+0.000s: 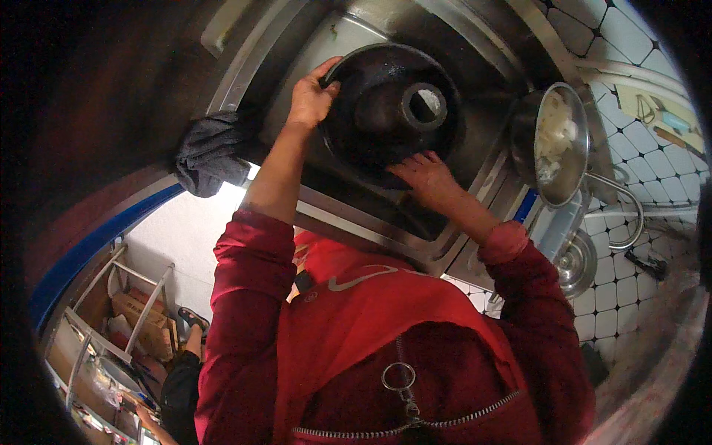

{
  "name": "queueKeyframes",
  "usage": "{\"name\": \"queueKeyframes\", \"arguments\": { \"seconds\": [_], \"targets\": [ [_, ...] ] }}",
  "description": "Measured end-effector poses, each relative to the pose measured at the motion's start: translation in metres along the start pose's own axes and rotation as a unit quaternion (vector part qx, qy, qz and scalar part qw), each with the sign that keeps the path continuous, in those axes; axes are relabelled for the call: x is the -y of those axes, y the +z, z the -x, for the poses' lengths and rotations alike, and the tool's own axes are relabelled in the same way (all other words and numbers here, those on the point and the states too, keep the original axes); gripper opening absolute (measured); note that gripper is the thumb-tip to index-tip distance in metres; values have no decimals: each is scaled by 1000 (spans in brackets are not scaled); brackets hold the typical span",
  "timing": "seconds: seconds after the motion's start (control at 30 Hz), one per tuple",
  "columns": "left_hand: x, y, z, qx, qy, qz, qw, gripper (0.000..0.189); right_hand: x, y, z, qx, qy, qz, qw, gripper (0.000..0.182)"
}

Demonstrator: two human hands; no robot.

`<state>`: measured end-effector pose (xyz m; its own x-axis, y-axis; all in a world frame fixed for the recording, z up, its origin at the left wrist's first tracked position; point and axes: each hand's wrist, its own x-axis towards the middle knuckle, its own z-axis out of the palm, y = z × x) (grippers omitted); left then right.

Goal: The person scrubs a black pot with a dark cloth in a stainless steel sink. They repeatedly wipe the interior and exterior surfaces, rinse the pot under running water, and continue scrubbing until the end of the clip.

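A dark round metal pan (367, 150) with a raised central tube (408, 107) is held over a stainless steel sink (303, 72). The tube's mouth is open, with something bright visible through it. My left hand (313, 97) grips the pan's rim at the far left, thumb on the inside and fingers outside. At the near right side of the pan is my right hand (425, 178), its fingers bent over the edge. Their tips are against the dark surface, and whether they pinch a dark cloth there is too dim to tell.
A steel pot (562, 144) with pale pieces in liquid stands right of the sink. Nearer lie a clear plastic container (559, 219) and a steel lid (577, 264). A dark grey towel (208, 153) hangs at the left edge. Another person's leg (181, 384) shows at lower left beside a metal rack (147, 314).
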<state>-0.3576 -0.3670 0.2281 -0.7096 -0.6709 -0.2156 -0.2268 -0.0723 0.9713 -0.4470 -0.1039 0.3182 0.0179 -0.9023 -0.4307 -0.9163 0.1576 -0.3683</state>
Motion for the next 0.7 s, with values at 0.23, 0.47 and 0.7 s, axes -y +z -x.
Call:
{"name": "queueKeyframes", "arguments": {
  "seconds": [0.23, 0.47, 0.7],
  "targets": [
    [-7, 0, -57, 123, -37, -52, 990, 40, 40, 9, -44, -2, 14, -150, 989, 80],
    [-1, -10, -3, 15, -105, 8, 994, 69, 68, 15, -104, -230, 14, -355, 906, 83],
    [-26, 3, 39, -41, -146, -67, 986, 54, 80, 16, -87, -106, 83, -270, 953, 71]
  ]
}}
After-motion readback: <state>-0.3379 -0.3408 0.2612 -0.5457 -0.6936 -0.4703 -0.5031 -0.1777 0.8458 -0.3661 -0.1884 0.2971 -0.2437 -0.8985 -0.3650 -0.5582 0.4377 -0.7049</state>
